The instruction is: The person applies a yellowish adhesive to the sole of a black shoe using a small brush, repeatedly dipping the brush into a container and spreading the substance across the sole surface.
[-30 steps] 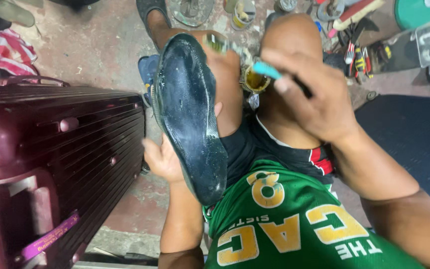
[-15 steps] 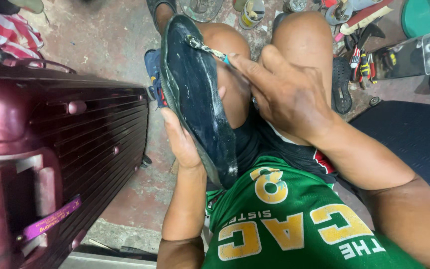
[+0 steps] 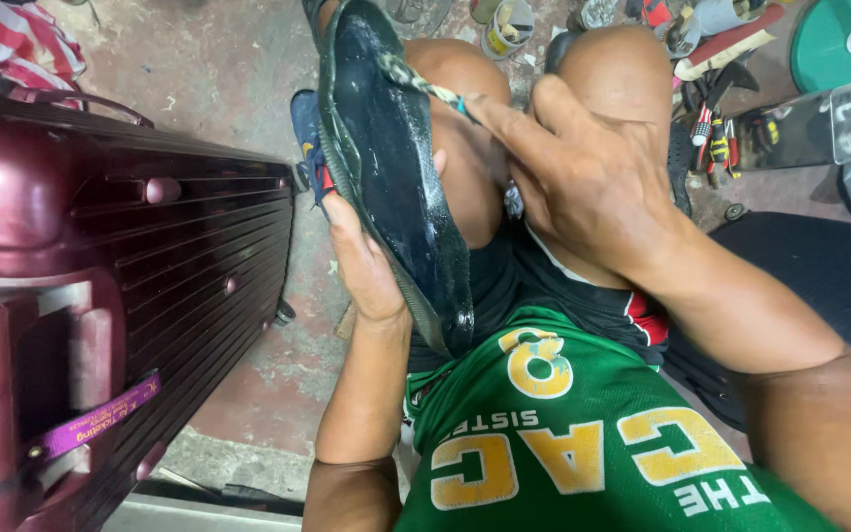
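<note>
A stained concrete floor [image 3: 248,384] is seen below, with a ribbed maroon suitcase [image 3: 100,296] at nine o'clock and scattered tools [image 3: 721,128] at one o'clock. A dark shoe sole [image 3: 391,167] is propped sole-up over the knees at twelve o'clock, clasped along its lower edge by the left hand [image 3: 366,271], while a small brush [image 3: 425,87] is pinched in the right hand [image 3: 583,167] and pressed to its upper part. Wet, glossy streaks are judged to cover much of the sole, so coating seems well advanced, with the toe end possibly left.

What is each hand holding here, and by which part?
Left hand holds the dark shoe sole by its side edge. Right hand pinches a small brush by its handle end, bristles on the sole.
</note>
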